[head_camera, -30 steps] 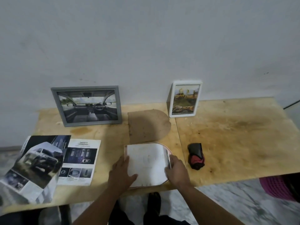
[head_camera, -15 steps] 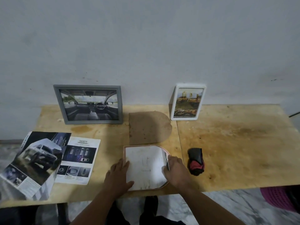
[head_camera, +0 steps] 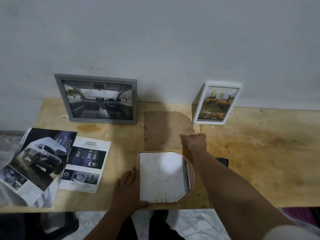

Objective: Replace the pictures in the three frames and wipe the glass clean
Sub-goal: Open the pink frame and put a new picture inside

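Reassembly of the arched frame (head_camera: 191, 177) at the worktop's front edge is in hand. Left hand (head_camera: 127, 191) rests flat beside it; right hand (head_camera: 194, 142) pinches the brown backing board (head_camera: 164, 130). Next, probably, the board must be lifted over and seated square on the white picture back (head_camera: 161, 175).

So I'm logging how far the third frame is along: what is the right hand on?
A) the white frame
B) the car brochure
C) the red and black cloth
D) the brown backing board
D: the right hand grips the near right edge of the brown backing board, which lies flat on the table behind the arched frame.
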### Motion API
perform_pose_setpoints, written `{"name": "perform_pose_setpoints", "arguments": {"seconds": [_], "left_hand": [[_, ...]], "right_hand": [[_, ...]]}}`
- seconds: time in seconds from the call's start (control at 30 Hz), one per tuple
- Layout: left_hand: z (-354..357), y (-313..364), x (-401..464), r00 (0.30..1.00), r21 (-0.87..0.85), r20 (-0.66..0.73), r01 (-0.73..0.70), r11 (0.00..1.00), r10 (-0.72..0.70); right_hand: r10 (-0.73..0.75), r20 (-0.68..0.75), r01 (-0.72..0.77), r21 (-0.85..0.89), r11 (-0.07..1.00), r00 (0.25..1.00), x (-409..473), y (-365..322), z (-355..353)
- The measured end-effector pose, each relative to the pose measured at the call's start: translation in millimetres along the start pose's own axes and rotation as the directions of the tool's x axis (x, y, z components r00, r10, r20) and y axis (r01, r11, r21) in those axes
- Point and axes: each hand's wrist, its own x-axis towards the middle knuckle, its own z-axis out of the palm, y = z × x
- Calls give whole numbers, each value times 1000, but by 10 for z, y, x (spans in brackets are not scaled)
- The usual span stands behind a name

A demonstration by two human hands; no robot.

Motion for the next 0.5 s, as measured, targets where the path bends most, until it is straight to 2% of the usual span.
{"name": "perform_pose_setpoints", "arguments": {"seconds": [0.13,0.23,0.4,0.5], "left_hand": [[-60,-20,-6,999,-5,34,11,1000,-11],[-47,-52,8,1000,8,18,3,1000,-3],[-66,-65,-5,1000,-16,27,-2,1000,3],[-162,-20,-19,997,-9,71,10,1000,-9]], "right_hand": [[56,-32,-59,-96,994,998,66,-60,119],[116,-71,-123,-100,987,991,68,-48,190],[97,-33,-96,30,995,995,74,-21,155],[28,24,-33,272,962,999,0,50,18]]}}
